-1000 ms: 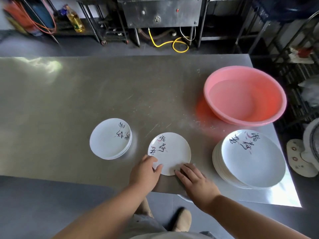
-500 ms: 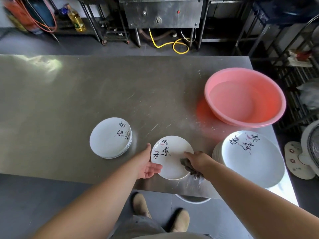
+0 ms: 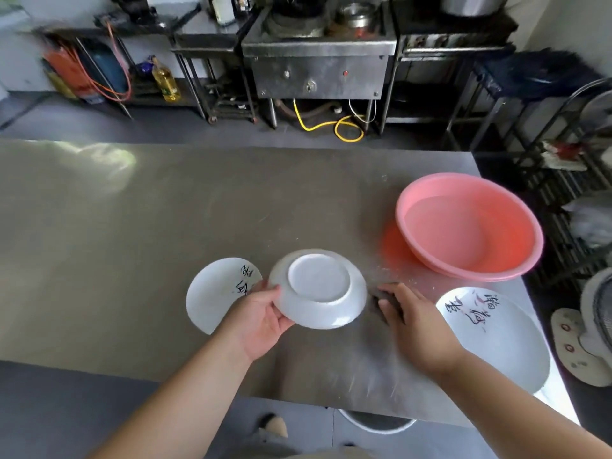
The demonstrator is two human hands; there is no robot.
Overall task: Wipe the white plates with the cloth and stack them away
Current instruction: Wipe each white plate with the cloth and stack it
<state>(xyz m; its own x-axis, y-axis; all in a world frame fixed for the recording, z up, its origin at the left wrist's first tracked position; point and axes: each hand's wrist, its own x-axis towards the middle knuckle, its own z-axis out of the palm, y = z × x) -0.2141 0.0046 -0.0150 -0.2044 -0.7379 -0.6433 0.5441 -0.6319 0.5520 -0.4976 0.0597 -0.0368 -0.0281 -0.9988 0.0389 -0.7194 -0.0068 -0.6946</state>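
Observation:
A small white plate [image 3: 318,288] is held up over the steel table [image 3: 132,226], turned so its underside and foot ring face me. My left hand [image 3: 261,318] grips its left rim. My right hand [image 3: 412,321] is just right of the plate, apart from it, with a dark cloth [image 3: 384,301] pinched under its fingers. A stack of small white plates with black writing [image 3: 215,293] sits to the left, partly behind my left hand. A stack of larger white plates [image 3: 496,332] lies at the right, near the table's edge.
A pink plastic basin [image 3: 470,226] stands at the back right of the table. A round metal vessel [image 3: 377,424] shows below the table's near edge. A fan [image 3: 596,326] is off the right edge. Stove, gas cylinders and an oil bottle [image 3: 165,81] line the back.
The small plate lay face up on the table with the cloth on it. My left hand has lifted it and flipped it bottom up; my right hand with the cloth has drawn off to the right.

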